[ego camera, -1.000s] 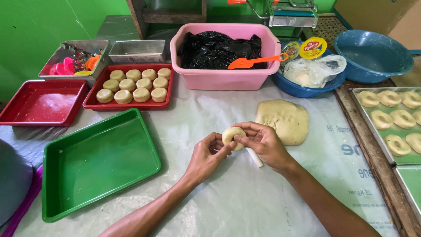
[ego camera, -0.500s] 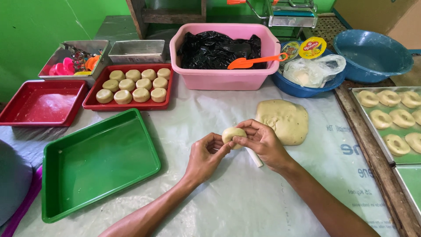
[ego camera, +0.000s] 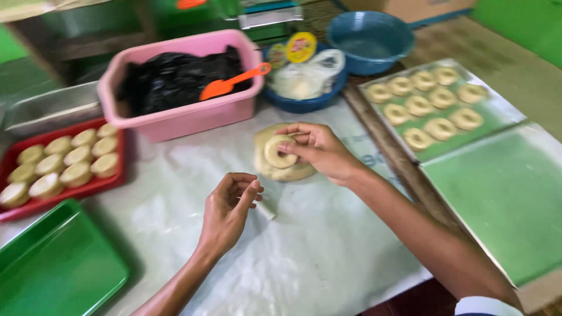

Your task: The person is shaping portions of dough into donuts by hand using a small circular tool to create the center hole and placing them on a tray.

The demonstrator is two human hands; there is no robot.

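I see my right hand (ego camera: 319, 149) pinching the pale ring-shaped dough piece (ego camera: 280, 152) above the flat dough slab (ego camera: 275, 169), while my left hand (ego camera: 231, 208), empty and half-curled, stays lower-left, clearly farther from it.

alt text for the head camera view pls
The right hand holds a pale ring of dough above a flat dough slab, while the empty left hand hovers over the white-covered table. Nearby stands a pink plastic tub.
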